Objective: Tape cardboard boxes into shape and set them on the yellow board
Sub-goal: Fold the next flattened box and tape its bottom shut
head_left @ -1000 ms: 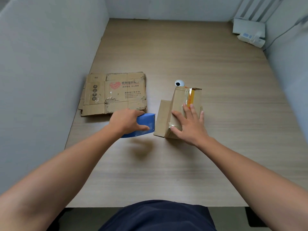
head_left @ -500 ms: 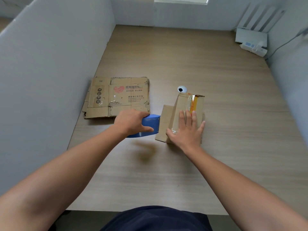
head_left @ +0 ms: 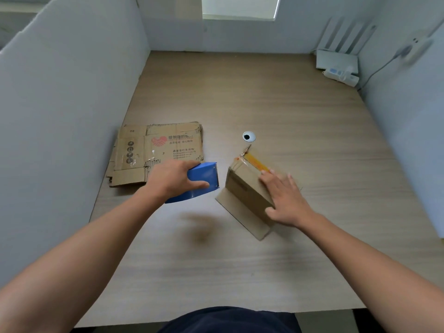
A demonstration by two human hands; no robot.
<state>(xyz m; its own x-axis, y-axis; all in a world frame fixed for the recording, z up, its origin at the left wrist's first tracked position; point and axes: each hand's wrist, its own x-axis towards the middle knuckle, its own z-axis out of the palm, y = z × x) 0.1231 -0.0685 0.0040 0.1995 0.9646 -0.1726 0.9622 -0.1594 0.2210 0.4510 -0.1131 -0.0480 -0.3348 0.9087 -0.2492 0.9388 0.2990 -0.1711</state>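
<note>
Work seems early: one box (head_left: 242, 188), taped on one seam, stands on the counter (head_left: 240, 260) under the straight fingers (head_left: 269, 177) of your right grip (head_left: 286, 200), your left grip (head_left: 174, 179) is curled round the dispenser (head_left: 204, 179), flat cardboard (head_left: 158, 150) waits near the left wall, and no yellow board shows.

The small brown cardboard box (head_left: 247, 188) looks matt, with glossy clear tape on its top edge. The blue tape dispenser (head_left: 201, 182) is smooth plastic. The light wood-grain table (head_left: 264, 97) has a matt finish, and the flattened brown corrugated cardboard sheets (head_left: 156, 155) have rough, frayed edges.
</note>
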